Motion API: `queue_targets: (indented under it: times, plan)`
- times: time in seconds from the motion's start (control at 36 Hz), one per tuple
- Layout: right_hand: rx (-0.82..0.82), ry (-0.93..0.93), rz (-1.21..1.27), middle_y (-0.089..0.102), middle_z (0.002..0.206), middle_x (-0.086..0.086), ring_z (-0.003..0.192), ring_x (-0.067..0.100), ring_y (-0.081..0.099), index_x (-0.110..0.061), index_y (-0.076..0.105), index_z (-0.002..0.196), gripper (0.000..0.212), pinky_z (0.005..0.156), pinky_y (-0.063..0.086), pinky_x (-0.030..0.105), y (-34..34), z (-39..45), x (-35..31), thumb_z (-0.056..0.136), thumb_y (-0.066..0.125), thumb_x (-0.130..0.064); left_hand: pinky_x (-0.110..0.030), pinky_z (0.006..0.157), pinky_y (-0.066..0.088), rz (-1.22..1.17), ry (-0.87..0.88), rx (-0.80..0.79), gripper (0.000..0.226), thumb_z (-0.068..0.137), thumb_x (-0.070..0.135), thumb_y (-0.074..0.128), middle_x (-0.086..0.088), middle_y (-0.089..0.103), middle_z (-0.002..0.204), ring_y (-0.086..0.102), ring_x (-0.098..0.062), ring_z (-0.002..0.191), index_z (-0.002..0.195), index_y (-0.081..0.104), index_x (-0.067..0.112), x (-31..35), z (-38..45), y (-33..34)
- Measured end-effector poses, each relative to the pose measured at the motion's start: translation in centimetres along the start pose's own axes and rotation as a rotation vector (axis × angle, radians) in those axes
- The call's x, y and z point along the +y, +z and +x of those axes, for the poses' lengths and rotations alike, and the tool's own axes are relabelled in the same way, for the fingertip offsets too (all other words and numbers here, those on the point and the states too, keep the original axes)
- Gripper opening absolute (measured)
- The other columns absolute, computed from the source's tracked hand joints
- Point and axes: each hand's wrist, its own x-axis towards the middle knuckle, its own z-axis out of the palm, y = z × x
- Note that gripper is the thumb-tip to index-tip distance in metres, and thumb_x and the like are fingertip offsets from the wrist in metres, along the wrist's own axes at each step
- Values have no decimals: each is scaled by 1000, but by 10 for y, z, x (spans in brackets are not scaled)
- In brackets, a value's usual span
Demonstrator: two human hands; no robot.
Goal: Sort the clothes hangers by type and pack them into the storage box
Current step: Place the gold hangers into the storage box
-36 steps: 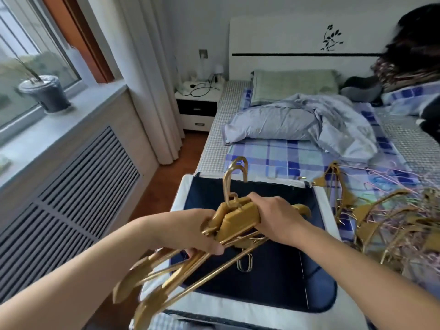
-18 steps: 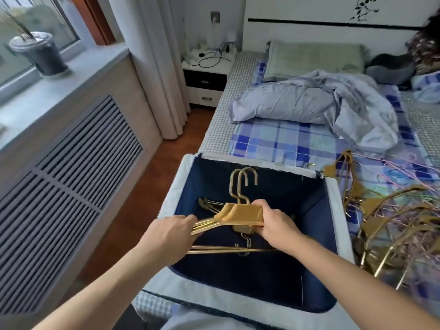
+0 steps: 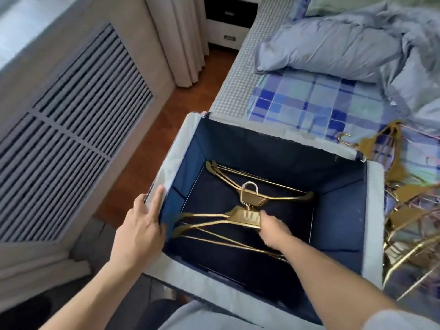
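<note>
A fabric storage box (image 3: 375,210) with a grey rim and dark blue lining stands open at the bed's edge. Inside it, my right hand (image 3: 272,232) grips the necks of a bundle of gold hangers (image 3: 214,222) low over the box floor. Another group of gold hangers (image 3: 252,196) lies on the floor of the box behind them. My left hand (image 3: 140,229) rests flat on the box's left rim with its fingers straight. A tangled pile of gold and thin pink wire hangers (image 3: 412,210) lies on the bed to the right of the box.
The bed carries a blue checked sheet (image 3: 309,103) and a crumpled grey duvet (image 3: 333,48). A slatted radiator cover (image 3: 71,120) and curtains (image 3: 181,39) run along the left, with a strip of wooden floor (image 3: 152,148) between them and the bed. A nightstand (image 3: 228,22) stands beyond.
My right hand has lowered the gold hanger bundle deep into the box. My left hand has let go of the hangers and moved onto the box's left rim. The camera has tilted downward.
</note>
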Motion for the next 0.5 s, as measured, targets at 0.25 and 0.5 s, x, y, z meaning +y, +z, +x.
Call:
queue_targets:
  times: [0.25,0.5]
  plan:
    - [-220,62,55,56,137,13,127,34,55,-21,30,150,54,101,45,40,76,29,-23,99,46,-10,-39,59,45,4,-7,14,79,97,29,54,-10,42,121,58,-34,91,161,7,37,-3,3,7]
    - [-295,134,-60,45,149,17,135,34,48,-7,36,146,49,105,44,38,98,32,-21,100,50,-20,-35,57,38,-8,-29,-12,82,95,30,57,-7,40,114,52,-28,85,160,8,36,-2,2,5]
